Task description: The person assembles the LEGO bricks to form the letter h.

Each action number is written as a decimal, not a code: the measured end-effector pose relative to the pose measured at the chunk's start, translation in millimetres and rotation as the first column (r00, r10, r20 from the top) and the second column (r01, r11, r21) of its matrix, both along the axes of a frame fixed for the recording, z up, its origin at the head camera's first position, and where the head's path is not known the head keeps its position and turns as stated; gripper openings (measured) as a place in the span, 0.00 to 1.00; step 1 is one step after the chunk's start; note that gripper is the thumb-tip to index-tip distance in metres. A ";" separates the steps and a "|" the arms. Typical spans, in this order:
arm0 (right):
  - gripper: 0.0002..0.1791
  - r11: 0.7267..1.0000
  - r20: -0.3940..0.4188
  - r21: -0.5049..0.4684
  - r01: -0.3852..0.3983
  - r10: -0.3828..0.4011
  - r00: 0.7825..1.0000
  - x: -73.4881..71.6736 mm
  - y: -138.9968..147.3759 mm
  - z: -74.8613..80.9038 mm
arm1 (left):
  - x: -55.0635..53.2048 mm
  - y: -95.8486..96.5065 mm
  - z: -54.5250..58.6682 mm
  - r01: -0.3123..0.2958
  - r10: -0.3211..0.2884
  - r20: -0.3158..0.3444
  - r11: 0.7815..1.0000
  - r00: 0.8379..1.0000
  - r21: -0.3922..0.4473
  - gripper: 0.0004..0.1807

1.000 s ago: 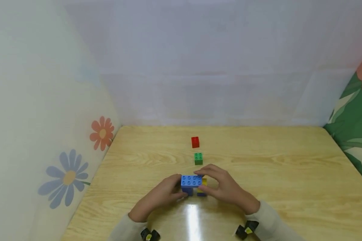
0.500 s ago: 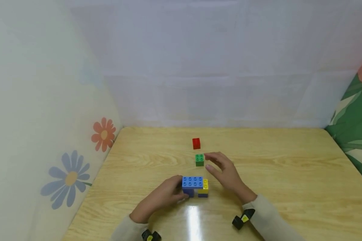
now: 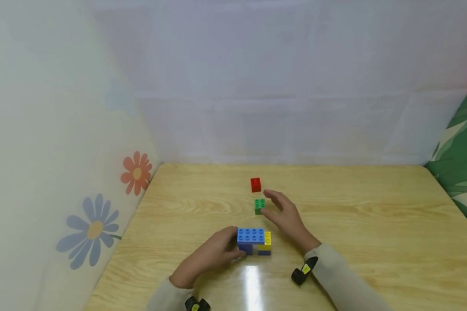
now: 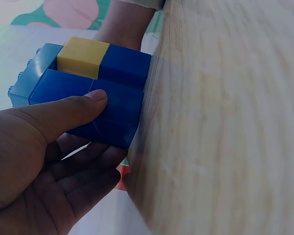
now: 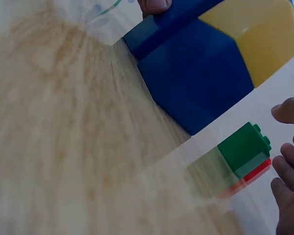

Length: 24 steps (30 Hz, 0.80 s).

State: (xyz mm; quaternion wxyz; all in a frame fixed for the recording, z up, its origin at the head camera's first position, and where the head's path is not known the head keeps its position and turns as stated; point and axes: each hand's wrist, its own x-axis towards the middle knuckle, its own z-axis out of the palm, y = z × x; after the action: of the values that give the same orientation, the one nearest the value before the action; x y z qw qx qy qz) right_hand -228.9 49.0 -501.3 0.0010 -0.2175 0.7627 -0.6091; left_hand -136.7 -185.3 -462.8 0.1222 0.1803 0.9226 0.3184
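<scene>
A small structure of toy building bricks stands on the wooden table in front of the person. A long blue brick point(image 3: 251, 236) lies across its top, over a column of blue bricks point(image 4: 118, 105) on the left and a yellow brick point(image 3: 267, 247) above a blue one on the right. My left hand point(image 3: 214, 251) grips the left column, thumb on the near face and fingers behind. Beyond the structure sits a green brick point(image 3: 259, 207) with studs up. My right hand point(image 3: 287, 219) is just right of it, thumb and fingers spread around a gap, holding nothing.
A red brick point(image 3: 255, 185) lies behind the green one, farther back on the table point(image 3: 354, 207). A white wall covering point(image 3: 276, 86) rises along the rear edge, and a flower-patterned wall point(image 3: 43, 151) borders the left.
My right hand has left the brick structure and moved forward to the green brick, and its fingers are spread. My left hand keeps its grip on the structure.
</scene>
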 end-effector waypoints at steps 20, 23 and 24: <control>0.26 0.996 -0.002 0.077 0.034 -0.034 0.999 -10.9 -2.8 -11.3 | -1.3 -0.6 -0.6 0.002 -0.002 0.015 1.000 1.000 -0.004 0.29; 0.25 0.996 0.002 0.079 0.037 -0.038 0.999 -10.7 -2.6 -11.8 | -1.0 0.0 -0.9 0.008 -0.008 0.012 1.000 1.000 -0.001 0.28; 0.24 0.996 0.004 0.079 0.039 -0.039 0.999 -10.5 -2.6 -11.9 | -1.0 0.2 -1.2 0.009 -0.009 0.010 1.000 1.000 0.000 0.28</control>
State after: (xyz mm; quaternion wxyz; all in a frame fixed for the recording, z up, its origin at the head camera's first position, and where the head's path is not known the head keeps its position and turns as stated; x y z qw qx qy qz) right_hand -239.5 46.4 -513.1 0.0000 -0.2006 0.7903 -0.5789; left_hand -137.7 -185.1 -464.0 0.1284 0.1826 0.9212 0.3187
